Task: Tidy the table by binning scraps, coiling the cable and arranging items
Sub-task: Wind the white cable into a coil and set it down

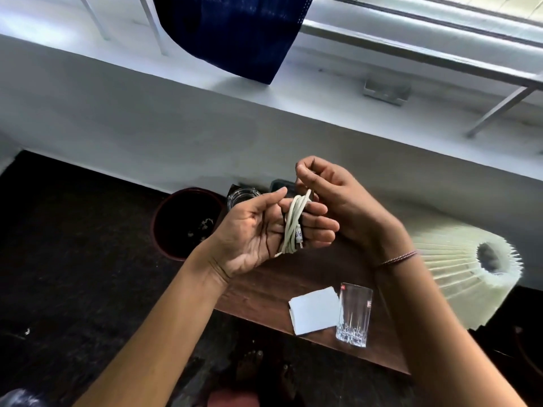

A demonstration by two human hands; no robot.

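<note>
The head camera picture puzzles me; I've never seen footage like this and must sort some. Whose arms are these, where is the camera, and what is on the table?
There is no machine here. A person wears one wide-angle camera on their head, so you look down along their own two bare arms. The left hand lies palm up with a white cable wound in loops around its fingers. The right hand pinches the free end of the cable just above the loops, in the act of coiling. Below is a brown wooden table. On it stand a clear drinking glass and, beside it, some white paper. A pleated lampshade lies on its side at the right. A dark round bin with pale scraps inside sits to the left of the table.
</note>
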